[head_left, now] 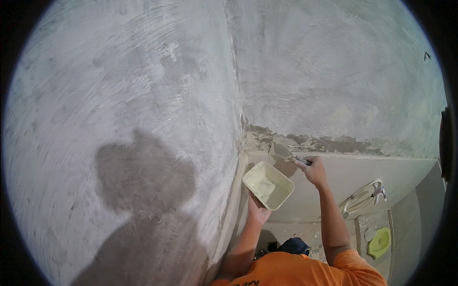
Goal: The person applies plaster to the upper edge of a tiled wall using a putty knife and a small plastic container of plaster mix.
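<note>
My left hand (259,211) holds up a pale, rounded rectangular tub (286,187) from below, its fingers partly hidden behind it. Inside lies some creamy whitish paste (264,185). My right hand (313,171) is closed round the handle of a putty knife (281,150). The knife's blade is up against the bare, rough strip (305,141) just above the smooth lower wall, close to the corner. Whether the blade touches the wall, I cannot tell.
Streaky grey-white plaster covers the left wall (143,86) and the upper right wall (329,71), which meet in a corner. A tap (379,191) with a looped white hose (352,205) is on the lower right wall. Below it sits a yellow-green basin (379,242).
</note>
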{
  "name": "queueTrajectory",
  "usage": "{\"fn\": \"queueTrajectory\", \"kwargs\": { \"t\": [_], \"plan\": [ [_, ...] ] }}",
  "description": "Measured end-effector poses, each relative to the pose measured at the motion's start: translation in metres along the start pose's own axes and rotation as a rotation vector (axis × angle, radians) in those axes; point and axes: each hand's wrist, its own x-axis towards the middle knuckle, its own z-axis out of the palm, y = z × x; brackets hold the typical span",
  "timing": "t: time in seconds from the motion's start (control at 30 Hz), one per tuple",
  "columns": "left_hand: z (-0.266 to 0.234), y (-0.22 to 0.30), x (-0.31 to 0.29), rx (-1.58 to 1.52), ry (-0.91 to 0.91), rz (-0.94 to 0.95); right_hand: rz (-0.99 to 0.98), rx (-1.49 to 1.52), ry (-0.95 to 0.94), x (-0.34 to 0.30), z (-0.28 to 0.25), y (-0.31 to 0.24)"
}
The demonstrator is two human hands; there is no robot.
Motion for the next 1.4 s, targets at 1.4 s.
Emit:
{"fn": "queueTrajectory", "kwargs": {
  "t": [1.4],
  "plan": [
    [0.008,0.017,-0.006,0.44,0.219,-0.003,-0.104,0.042,-0.315,-0.134,-0.065,-0.064]
  ]
}}
